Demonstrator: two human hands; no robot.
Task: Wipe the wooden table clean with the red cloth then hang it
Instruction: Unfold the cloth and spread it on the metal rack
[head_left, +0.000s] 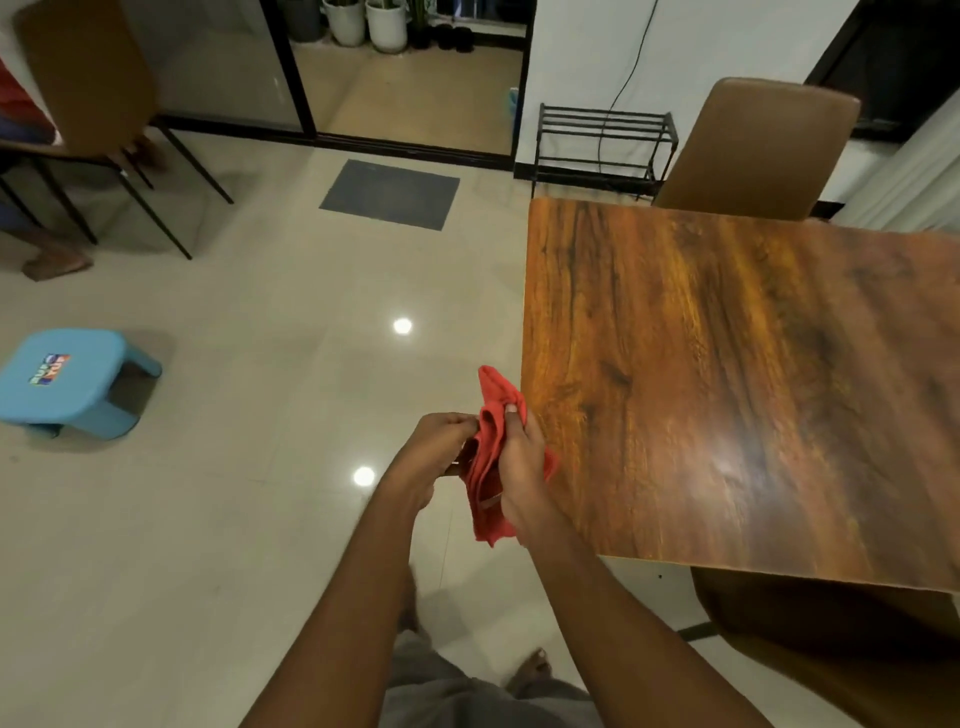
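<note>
Fingers of the right hand pinch the bunched cloth; the left hand nips its other side. It hangs in the air just off the counter corner, over the floor. Soft, light, floppy stuff, so best gripped in a wad. The counter lies bare, chairs at its edges, open floor left.

Glossy tile floor — blue stool, grey mat, black rack.

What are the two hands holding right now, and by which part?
Both hold the red cloth, bunched: right hand around its middle, left hand pinching its left edge.
</note>
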